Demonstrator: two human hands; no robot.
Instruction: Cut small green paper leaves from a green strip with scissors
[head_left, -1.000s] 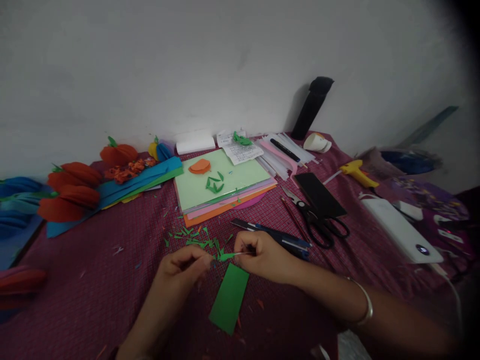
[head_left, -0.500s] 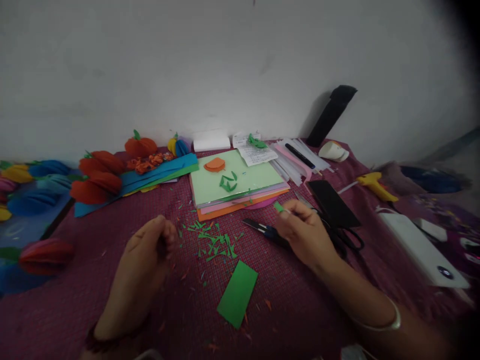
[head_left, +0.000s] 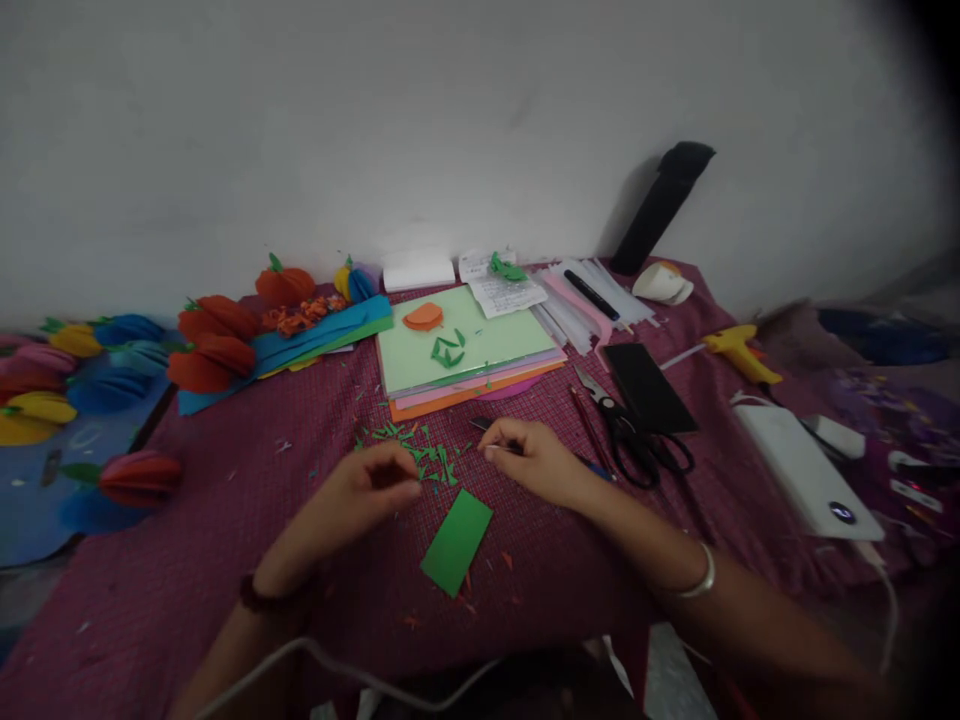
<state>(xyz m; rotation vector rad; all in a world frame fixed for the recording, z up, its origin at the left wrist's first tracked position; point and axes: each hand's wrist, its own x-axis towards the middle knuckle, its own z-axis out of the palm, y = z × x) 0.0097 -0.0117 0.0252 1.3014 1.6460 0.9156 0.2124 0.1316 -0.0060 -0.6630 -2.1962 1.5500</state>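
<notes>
My left hand [head_left: 375, 482] hovers over the near side of several green paper scraps [head_left: 433, 458], its fingers loosely curled and apart, nothing visible in them. Facing it, my right hand [head_left: 536, 462] has thumb and fingertips pinched; whatever they hold is too small to make out. Beneath the right hand lies a dark slim tool [head_left: 480, 424], mostly covered. A green paper rectangle [head_left: 457, 543] rests on the cloth below and between both hands. Beyond them, small cut green leaf shapes [head_left: 448, 351] and an orange folded paper piece [head_left: 424, 317] lie on stacked sheets [head_left: 405, 365].
Black-handled scissors [head_left: 634, 440], a pencil [head_left: 592, 425] and a black phone-like slab [head_left: 651, 388] lie to the right. Farther right are a yellow glue gun [head_left: 735, 350] and a white power bank [head_left: 806, 470]. Paper pumpkins [head_left: 217, 362] stand left. A white cable [head_left: 322, 655] crosses the front.
My left hand has moved right and my right hand left, so they are closer together. The green piece seen in my right fingertips no longer shows. The view has shifted slightly.
</notes>
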